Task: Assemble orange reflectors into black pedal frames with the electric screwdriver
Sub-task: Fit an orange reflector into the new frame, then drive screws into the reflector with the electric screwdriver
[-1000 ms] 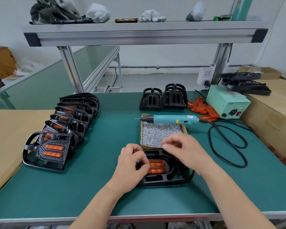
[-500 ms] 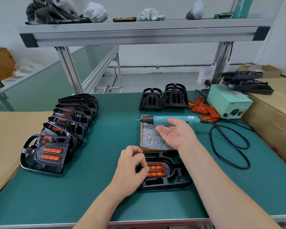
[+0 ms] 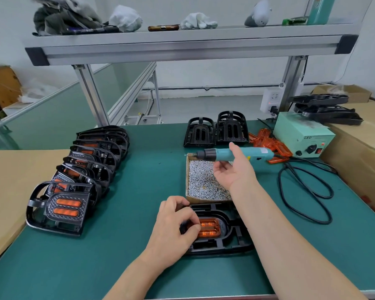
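Observation:
A black pedal frame [image 3: 236,241] lies flat on the green mat near the front edge, with an orange reflector [image 3: 210,227] seated in its middle. My left hand [image 3: 173,230] grips the frame's left side, its curled fingertips at the reflector's left end. The teal electric screwdriver [image 3: 258,153] lies across the far edge of a cardboard box of screws [image 3: 204,182], tip pointing left. My right hand [image 3: 236,172] reaches over that box, thumb hooked over the screwdriver's body and fingers curled beneath it.
Several finished pedals [image 3: 85,169] lean in a row at the left. Two bare frames [image 3: 214,132] stand at the back, loose orange reflectors [image 3: 266,141] beside a green power supply [image 3: 303,135]. A black cable [image 3: 301,191] loops at the right. More frames [image 3: 325,109] rest on a carton.
My right hand left the pedal frame, crossed the screw box and reached the screwdriver, where its thumb and fingers now wrap it. My left hand stayed on the frame.

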`<move>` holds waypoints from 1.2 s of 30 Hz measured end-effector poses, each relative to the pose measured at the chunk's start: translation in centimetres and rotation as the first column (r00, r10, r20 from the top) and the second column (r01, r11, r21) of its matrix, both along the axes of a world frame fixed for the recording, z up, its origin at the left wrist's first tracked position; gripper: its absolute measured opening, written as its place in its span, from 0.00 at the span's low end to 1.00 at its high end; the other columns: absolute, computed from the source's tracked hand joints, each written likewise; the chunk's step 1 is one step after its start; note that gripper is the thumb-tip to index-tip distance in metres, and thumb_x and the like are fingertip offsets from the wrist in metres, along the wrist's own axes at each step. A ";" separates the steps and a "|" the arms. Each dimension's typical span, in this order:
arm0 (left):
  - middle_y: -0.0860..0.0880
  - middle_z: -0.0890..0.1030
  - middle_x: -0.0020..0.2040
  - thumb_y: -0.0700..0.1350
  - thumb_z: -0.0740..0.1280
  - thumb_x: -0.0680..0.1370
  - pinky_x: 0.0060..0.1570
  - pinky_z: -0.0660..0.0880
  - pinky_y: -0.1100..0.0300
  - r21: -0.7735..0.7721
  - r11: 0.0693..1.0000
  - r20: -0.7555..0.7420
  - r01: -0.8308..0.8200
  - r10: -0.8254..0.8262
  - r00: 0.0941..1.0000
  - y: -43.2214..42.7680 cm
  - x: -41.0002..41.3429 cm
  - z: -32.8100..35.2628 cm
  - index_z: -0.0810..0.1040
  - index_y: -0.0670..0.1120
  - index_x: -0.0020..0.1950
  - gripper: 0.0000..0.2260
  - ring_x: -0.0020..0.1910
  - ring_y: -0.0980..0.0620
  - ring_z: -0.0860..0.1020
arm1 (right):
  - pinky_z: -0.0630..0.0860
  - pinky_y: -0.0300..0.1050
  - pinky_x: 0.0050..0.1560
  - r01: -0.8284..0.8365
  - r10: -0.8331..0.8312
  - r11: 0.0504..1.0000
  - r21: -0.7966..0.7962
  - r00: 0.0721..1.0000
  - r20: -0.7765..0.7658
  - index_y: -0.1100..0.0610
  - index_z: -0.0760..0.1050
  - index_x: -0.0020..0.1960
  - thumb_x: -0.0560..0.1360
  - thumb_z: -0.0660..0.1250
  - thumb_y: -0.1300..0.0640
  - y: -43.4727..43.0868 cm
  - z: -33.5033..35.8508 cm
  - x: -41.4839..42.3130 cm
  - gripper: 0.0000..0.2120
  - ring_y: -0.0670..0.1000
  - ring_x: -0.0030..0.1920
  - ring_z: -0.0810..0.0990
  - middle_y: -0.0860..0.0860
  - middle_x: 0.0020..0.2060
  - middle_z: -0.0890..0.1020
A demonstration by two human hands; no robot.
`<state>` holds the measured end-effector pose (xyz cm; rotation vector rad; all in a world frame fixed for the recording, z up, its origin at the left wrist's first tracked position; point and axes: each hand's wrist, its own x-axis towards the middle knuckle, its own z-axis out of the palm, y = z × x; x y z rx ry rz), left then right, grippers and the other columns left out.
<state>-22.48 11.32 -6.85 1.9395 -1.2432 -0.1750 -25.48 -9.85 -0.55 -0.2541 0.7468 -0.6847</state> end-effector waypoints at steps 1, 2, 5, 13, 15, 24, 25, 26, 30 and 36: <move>0.56 0.70 0.56 0.42 0.73 0.74 0.60 0.63 0.65 0.002 1.000 0.004 -0.010 0.010 1.000 0.0 0.0 0.0 0.81 0.51 0.41 0.05 0.62 0.54 0.66 | 0.76 0.40 0.30 0.029 -0.029 0.999 -0.028 1.000 -0.004 0.59 0.75 0.60 0.73 0.77 0.57 -0.1 0.1 -0.3 0.20 0.52 0.43 0.79 0.56 0.48 0.80; 0.56 0.71 0.56 0.43 0.73 0.74 0.61 0.63 0.61 0.001 0.999 -0.003 -0.032 0.032 0.999 0.0 -0.1 0.1 0.81 0.51 0.40 0.05 0.61 0.53 0.66 | 0.75 0.38 0.28 0.059 -0.059 0.996 -0.060 0.998 -0.010 0.58 0.75 0.60 0.72 0.78 0.59 -0.2 0.3 -0.7 0.20 0.51 0.42 0.78 0.56 0.48 0.80; 0.56 0.74 0.52 0.45 0.72 0.75 0.60 0.65 0.55 -0.050 0.991 -0.045 -0.122 0.120 0.992 -0.5 0.0 0.9 0.80 0.50 0.36 0.08 0.59 0.53 0.68 | 0.75 0.36 0.27 0.151 -0.153 0.974 -0.172 0.988 -0.003 0.58 0.75 0.64 0.71 0.77 0.61 -0.5 0.7 -1.8 0.23 0.49 0.42 0.78 0.55 0.49 0.80; 0.56 0.80 0.48 0.50 0.69 0.77 0.55 0.66 0.54 0.178 0.972 0.244 -0.150 0.104 0.964 -6.4 4.4 5.2 0.84 0.55 0.51 0.05 0.54 0.50 0.70 | 0.77 0.47 0.54 0.275 -0.291 0.840 -0.467 0.956 0.040 0.56 0.79 0.62 0.73 0.76 0.48 -1.4 1.1 -3.5 0.21 0.46 0.45 0.77 0.47 0.47 0.80; 0.57 0.81 0.49 0.53 0.68 0.77 0.51 0.64 0.55 0.336 0.936 0.346 -0.101 -0.023 0.938 -8.1 4.8 5.4 0.83 0.58 0.56 0.09 0.54 0.50 0.71 | 0.74 0.42 0.46 0.272 -0.291 0.819 -0.506 0.956 0.042 0.52 0.80 0.53 0.74 0.75 0.46 -1.3 1.3 -3.5 0.14 0.44 0.39 0.74 0.46 0.45 0.82; 0.56 0.83 0.42 0.48 0.67 0.78 0.53 0.66 0.54 0.389 0.921 0.513 -0.030 -0.190 0.837 -10.5 4.6 4.6 0.83 0.54 0.44 0.06 0.49 0.52 0.73 | 0.73 0.35 0.30 0.222 -0.234 0.847 -0.483 0.972 0.036 0.54 0.76 0.52 0.73 0.75 0.55 -1.3 1.7 -4.1 0.12 0.42 0.28 0.75 0.43 0.27 0.77; 0.56 0.83 0.42 0.48 0.66 0.78 0.53 0.66 0.54 0.375 0.927 0.519 -0.025 -0.187 0.834 -10.5 4.6 4.4 0.82 0.54 0.43 0.06 0.49 0.52 0.73 | 0.74 0.36 0.31 0.219 -0.230 0.849 -0.481 0.972 0.037 0.54 0.75 0.53 0.73 0.76 0.56 -1.3 1.7 -4.2 0.13 0.42 0.28 0.75 0.43 0.27 0.77; 0.56 0.83 0.42 0.48 0.66 0.78 0.53 0.65 0.54 0.354 0.935 0.513 -0.020 -0.176 0.840 -10.4 4.6 4.2 0.82 0.53 0.43 0.07 0.49 0.52 0.73 | 0.74 0.37 0.33 0.214 -0.225 0.850 -0.482 0.974 0.037 0.53 0.75 0.53 0.73 0.76 0.56 -1.3 1.6 -4.2 0.13 0.42 0.29 0.76 0.44 0.28 0.77; 0.55 0.83 0.42 0.47 0.69 0.78 0.51 0.67 0.58 0.187 0.982 0.367 0.005 -0.075 0.927 -9.5 4.5 3.8 0.82 0.50 0.43 0.06 0.47 0.53 0.73 | 0.74 0.41 0.37 0.186 -0.194 0.859 -0.477 0.980 0.033 0.55 0.74 0.56 0.73 0.75 0.55 -1.0 1.7 -4.4 0.16 0.45 0.30 0.76 0.48 0.30 0.77; 0.49 0.85 0.40 0.40 0.75 0.73 0.34 0.75 0.71 -0.110 0.986 -0.602 -0.128 0.036 0.798 -6.9 2.6 5.1 0.86 0.49 0.39 0.05 0.38 0.60 0.80 | 0.75 0.36 0.29 0.243 -0.234 0.875 -0.419 0.970 0.074 0.55 0.74 0.54 0.72 0.76 0.57 -0.2 2.6 -4.9 0.15 0.43 0.28 0.76 0.45 0.29 0.78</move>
